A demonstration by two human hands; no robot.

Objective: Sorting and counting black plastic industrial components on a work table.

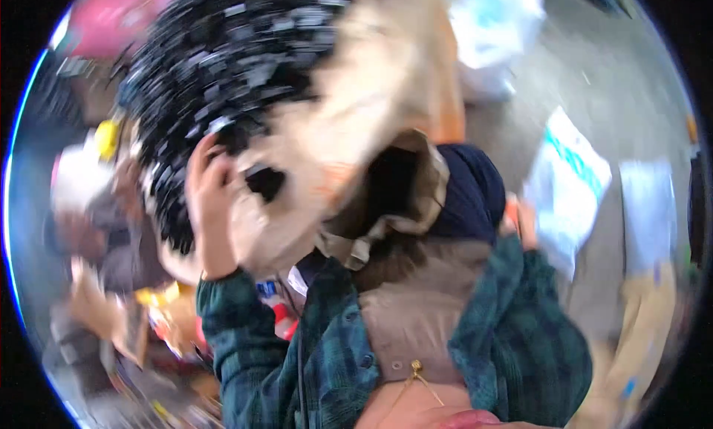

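A large heap of small, flat, shiny black pieces spreads across the upper left, smeared by motion. It lies against a big tan paper sack with orange markings. My left hand is raised at the heap's near edge, beside the sack. Its fingers look loosely bent and apart, and I make out nothing held in them. The sack's dark, crumpled opening faces my lap. My right hand is low at my right side, next to a white plastic bag with blue print; its fingers are blurred.
Another white bag stands beyond the sack on the grey floor. At the far right lie a pale sheet and tan packaging. Mixed clutter, including a yellow-and-orange package, fills the left. A pink object sits top left.
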